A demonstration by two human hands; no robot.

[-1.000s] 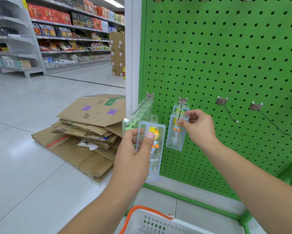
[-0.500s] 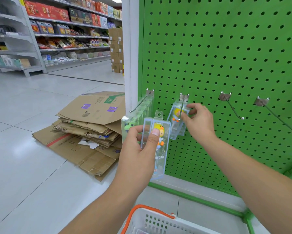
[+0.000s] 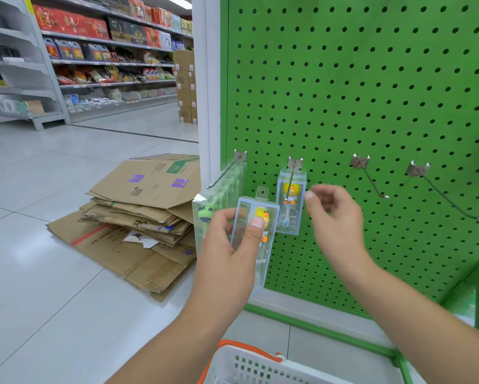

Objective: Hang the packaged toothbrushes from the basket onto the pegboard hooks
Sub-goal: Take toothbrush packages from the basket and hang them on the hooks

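My left hand (image 3: 230,245) grips a clear toothbrush pack with a yellow duck figure (image 3: 256,234), held upright in front of the green pegboard (image 3: 357,92). A second duck pack (image 3: 291,200) hangs at the back of the second hook (image 3: 290,184). Several packs (image 3: 221,198) fill the first hook at the board's left edge. My right hand (image 3: 335,214) hovers just right of the hung pack, fingers loosely curled, holding nothing. Two bare hooks (image 3: 371,178), (image 3: 449,195) stick out further right.
A white basket with an orange rim (image 3: 249,364) sits at the bottom edge below my arms. Flattened cardboard boxes (image 3: 138,212) lie on the floor to the left. Store shelves (image 3: 94,51) stand across the aisle.
My right hand has let go of the duck pack on the second hook and drawn back to the right. The pack now hangs against the board. My left hand keeps its pack.
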